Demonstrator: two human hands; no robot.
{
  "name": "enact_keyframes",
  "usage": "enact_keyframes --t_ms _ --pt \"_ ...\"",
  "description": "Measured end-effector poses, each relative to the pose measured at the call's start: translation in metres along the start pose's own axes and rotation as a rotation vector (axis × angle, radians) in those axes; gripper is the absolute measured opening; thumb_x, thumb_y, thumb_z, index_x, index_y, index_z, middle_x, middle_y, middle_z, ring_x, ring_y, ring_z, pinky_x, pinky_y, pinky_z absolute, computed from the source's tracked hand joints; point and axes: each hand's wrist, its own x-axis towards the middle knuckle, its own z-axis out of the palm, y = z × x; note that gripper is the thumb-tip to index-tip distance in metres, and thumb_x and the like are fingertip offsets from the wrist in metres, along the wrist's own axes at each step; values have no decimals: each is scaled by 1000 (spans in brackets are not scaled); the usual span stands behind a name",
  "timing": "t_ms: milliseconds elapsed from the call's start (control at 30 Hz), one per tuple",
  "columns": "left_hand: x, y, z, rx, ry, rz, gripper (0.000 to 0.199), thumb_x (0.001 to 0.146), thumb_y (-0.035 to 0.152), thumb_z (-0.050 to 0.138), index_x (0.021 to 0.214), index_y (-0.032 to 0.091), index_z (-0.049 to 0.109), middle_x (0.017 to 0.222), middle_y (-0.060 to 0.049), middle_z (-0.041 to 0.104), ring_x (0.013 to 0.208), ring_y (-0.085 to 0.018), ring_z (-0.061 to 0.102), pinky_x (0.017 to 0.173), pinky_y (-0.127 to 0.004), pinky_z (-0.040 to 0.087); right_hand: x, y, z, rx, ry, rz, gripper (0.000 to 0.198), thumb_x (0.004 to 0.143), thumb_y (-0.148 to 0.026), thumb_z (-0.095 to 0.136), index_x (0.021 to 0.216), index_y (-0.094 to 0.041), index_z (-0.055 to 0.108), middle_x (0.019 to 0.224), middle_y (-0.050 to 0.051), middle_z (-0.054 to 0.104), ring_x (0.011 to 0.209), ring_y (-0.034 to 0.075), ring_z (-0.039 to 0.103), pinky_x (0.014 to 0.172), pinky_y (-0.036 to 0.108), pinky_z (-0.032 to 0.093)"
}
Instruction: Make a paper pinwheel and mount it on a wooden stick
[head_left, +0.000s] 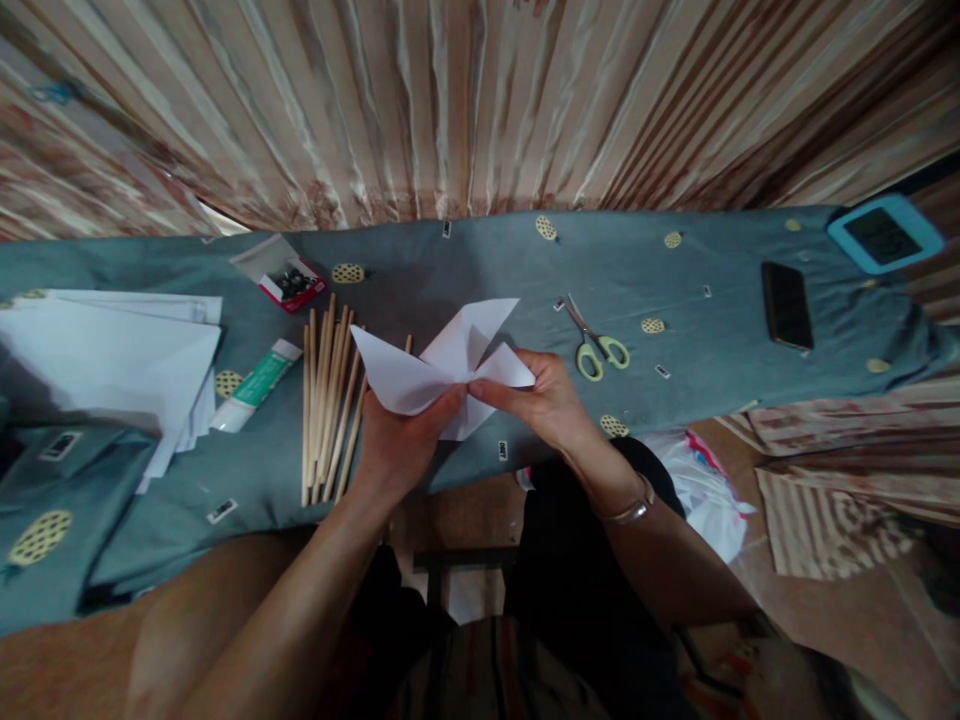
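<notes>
- The single camera sat on the person's head, looking forward and steeply down.
- Forearms entered close by, from the bottom edge; the left hand and right hand came near mid-view.
- The cloth-covered table spanned the width.
- Behind it, the curtain filled the top.
- Floor showed lower right.

"What's that on the right wrist?"

"A silver-coloured band, shiny and rounded like a bracelet, just above the right hand. Its finer detail is blurred."

"And the left hand?"

"Bare, and so is the left forearm."

"What about clothes?"

"A top with lengthwise stripes, dark, beige and reddish, and plain black legwear."

"And near the right elbow?"

"A piece of cloth, beige with dark lines and some orange. I can't tell whether it's a sleeve."
</notes>
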Motion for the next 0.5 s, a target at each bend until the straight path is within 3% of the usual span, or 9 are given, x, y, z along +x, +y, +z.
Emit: enact_keyframes --t_ms 200,367,500 --pt "1 -1 1 -93 -45 -64 38 57 33 84 86 12 73 88 -9 77 78 -24 71 73 -35 60 -1 -1 -1 28 -14 21 44 49 -46 92 76 -18 72 68 -1 67 60 13 55 57 27 48" --pt "5 -7 0 -201 -36 -99 36 54 28 84 84 12 72 83 -7 76 71 -19 69 70 -31 57 -2 0 -9 50 -7 6 33 66 -45 84 85 -21 74 73 -2 69 61 12 58 60 25 49" --pt "6 -5 -1 -178 -26 -106 32 55 27 83 80 12 71 79 -6 74 68 -18 67 67 -29 55 -1 -1 -12 80 6 -42 31 69 -43 82 91 -23 73 82 -2 73 67 13 63 66 27 53"
